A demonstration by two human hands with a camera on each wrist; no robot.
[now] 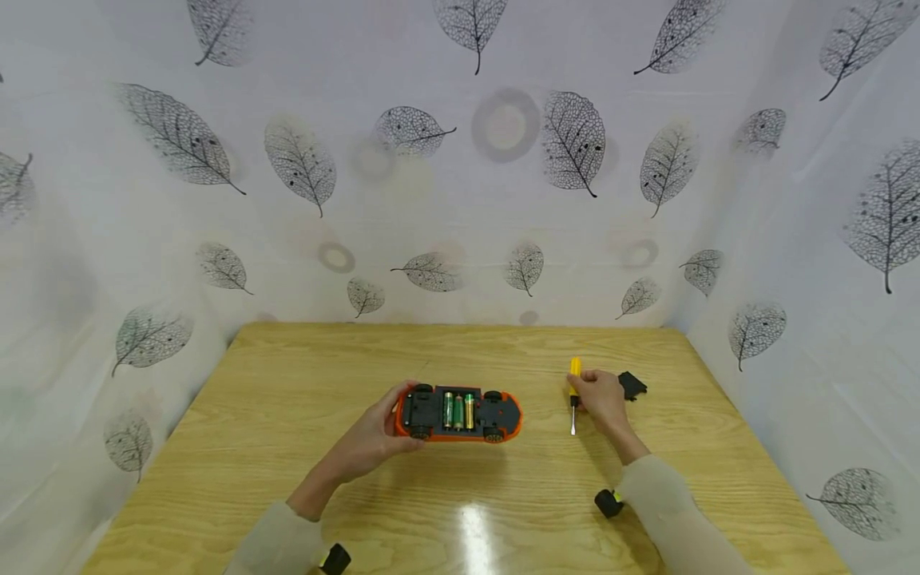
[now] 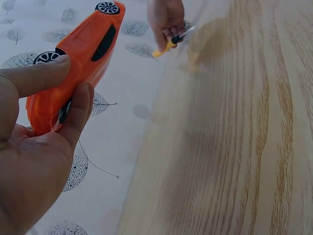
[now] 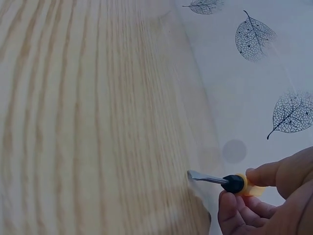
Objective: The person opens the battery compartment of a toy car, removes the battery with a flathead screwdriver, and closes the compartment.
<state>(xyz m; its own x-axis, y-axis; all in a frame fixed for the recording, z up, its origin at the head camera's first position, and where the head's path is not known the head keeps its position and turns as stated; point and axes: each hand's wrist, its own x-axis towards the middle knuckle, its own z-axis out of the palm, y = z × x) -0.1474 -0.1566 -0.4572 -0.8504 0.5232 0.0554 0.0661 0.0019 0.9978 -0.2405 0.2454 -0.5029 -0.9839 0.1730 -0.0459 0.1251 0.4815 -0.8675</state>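
My left hand grips an orange toy car by its rear end, above the table. The car's black underside faces the head camera, and three batteries lie side by side in its uncovered compartment. In the left wrist view the thumb and fingers wrap the orange body. To the right, my right hand pinches a screwdriver with a yellow handle and black collar. Its flat metal blade points toward the near side of the table. A small black plastic piece lies just right of that hand.
The wooden table has a light grain and a bright reflection near the front. White cloth printed with grey leaves stands behind it and along both sides. A black wrist camera sits under the right sleeve.
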